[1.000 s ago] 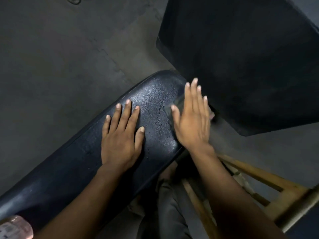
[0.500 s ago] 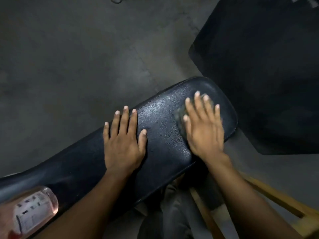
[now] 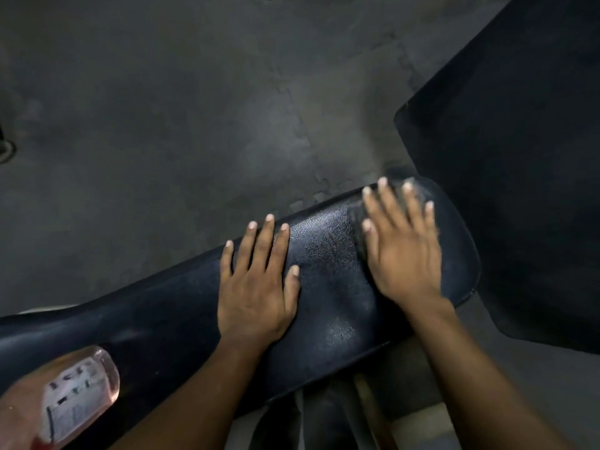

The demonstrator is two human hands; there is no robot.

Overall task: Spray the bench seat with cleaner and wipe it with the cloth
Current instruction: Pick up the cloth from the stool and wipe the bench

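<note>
Under both flat hands, bench seat (image 3: 324,287) runs lower-left to upper-right.

Dark mat (image 3: 519,177) (grey floor (image 3: 162,125) btm)

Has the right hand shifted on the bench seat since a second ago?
Yes. The right hand slid toward the seat's rounded far end, away from the left hand, which stayed planted.
</note>
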